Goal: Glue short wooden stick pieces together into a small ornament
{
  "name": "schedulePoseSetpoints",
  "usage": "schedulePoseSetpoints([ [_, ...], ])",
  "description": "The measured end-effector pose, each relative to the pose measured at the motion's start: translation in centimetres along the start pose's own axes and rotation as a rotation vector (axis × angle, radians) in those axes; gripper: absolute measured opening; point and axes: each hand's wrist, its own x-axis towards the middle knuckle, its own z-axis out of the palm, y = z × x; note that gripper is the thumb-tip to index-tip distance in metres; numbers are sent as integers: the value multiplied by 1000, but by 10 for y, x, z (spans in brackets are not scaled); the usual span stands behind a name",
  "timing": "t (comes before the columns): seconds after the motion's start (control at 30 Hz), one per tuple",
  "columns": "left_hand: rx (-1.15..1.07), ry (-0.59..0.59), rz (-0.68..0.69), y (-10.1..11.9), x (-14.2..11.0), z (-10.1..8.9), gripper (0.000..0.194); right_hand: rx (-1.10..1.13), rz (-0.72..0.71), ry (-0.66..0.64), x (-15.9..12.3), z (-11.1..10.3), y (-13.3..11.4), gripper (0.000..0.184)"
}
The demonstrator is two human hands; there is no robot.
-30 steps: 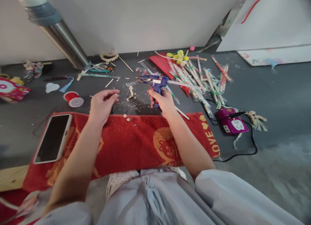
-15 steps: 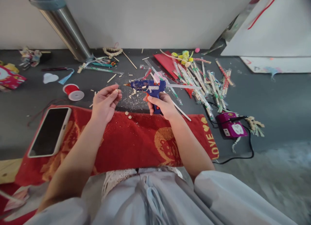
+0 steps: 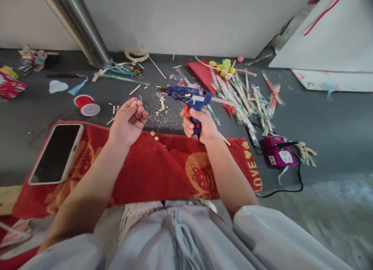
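A blue hot glue gun (image 3: 189, 96) is gripped in my right hand (image 3: 204, 124), fingers round its handle by the orange trigger. Its nozzle points left, and a clear glue stick (image 3: 225, 102) sticks out of its back. My left hand (image 3: 128, 120) is closed in a pinch on a small pale wooden piece (image 3: 135, 102), which the fingers partly cover. The two hands are apart, with the nozzle a little to the right of the left fingertips. Short stick bits and crumbs (image 3: 161, 105) lie on the dark table between them.
A red towel (image 3: 163, 169) lies along the front edge with a phone (image 3: 56, 153) on it. Left stands a red ribbon spool (image 3: 87, 105). Wrapped chopsticks (image 3: 233, 95) are heaped at right, near a purple power socket (image 3: 279, 151) with a black cord. A metal cylinder (image 3: 83, 33) rises behind.
My right hand has raised the glue gun slightly and drawn it to the right, away from my left hand. My left hand has turned so more of its palm shows.
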Motion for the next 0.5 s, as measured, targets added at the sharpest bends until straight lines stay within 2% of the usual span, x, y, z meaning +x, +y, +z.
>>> schedulePoseSetpoints([
  [0.13,-66,21,-48,-1,0,0,6,2,3,-6,0,-1,1,39],
  [0.27,-38,44,-105,2,-2,4,14,2,-4,-24,-1,-1,4,36],
  [0.5,-80,-26,-114,4,-5,8,11,-52,-18,12,0,0,7,36],
])
